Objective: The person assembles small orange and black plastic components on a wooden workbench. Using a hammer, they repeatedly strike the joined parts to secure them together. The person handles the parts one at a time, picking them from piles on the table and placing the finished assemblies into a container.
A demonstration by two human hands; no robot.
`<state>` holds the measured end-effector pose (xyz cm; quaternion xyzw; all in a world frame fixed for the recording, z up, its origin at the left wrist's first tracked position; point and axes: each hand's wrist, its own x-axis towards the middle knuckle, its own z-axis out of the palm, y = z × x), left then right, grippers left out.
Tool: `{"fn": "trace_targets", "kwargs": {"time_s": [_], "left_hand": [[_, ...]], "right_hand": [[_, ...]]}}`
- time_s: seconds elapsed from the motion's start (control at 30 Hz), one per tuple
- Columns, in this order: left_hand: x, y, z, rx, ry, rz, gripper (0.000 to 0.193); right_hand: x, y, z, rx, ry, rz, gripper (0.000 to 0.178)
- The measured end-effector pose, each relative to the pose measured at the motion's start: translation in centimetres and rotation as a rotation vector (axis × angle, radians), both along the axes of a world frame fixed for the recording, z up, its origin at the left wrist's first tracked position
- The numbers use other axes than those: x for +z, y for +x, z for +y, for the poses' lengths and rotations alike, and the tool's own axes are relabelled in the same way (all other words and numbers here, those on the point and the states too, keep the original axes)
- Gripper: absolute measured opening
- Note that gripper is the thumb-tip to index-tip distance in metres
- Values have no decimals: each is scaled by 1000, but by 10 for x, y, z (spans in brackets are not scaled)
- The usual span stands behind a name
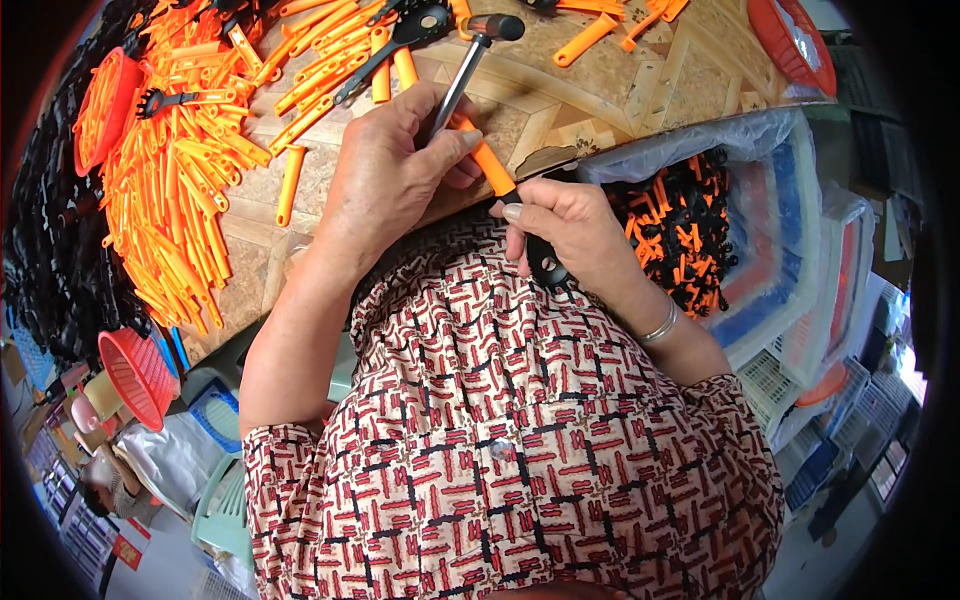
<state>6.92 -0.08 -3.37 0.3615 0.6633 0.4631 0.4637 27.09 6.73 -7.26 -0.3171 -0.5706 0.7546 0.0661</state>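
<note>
My left hand (395,165) is closed around a small hammer, its metal shaft (466,85) slanting up to a dark head (497,27). The thumb and fingers of that hand also grip an orange plastic handle (490,165). This handle joins a black kitchen spoon (545,262), whose head has a hole in it and points down toward my lap. Pinched in my right hand (572,225) is the black part, just below the orange handle. My fingers partly hide the joint.
Loose orange handles (180,200) pile up on the left of the table (260,215), beside black utensil parts (40,230) and a red basket (108,110). A black spaghetti server (165,101) lies on the pile. At right, a plastic-lined crate (775,200) holds many black-and-orange utensils (685,235).
</note>
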Motion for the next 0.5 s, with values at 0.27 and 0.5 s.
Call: {"fn": "trace_targets", "kwargs": {"time_s": [0.27,0.5], "left_hand": [[4,6,-6,-18,-11,246,23],[28,-1,-45,135,4,190,39]], "right_hand": [[4,-7,2,-86,-95,-84,38],[4,-10,0,-89,23,-101,40]]}}
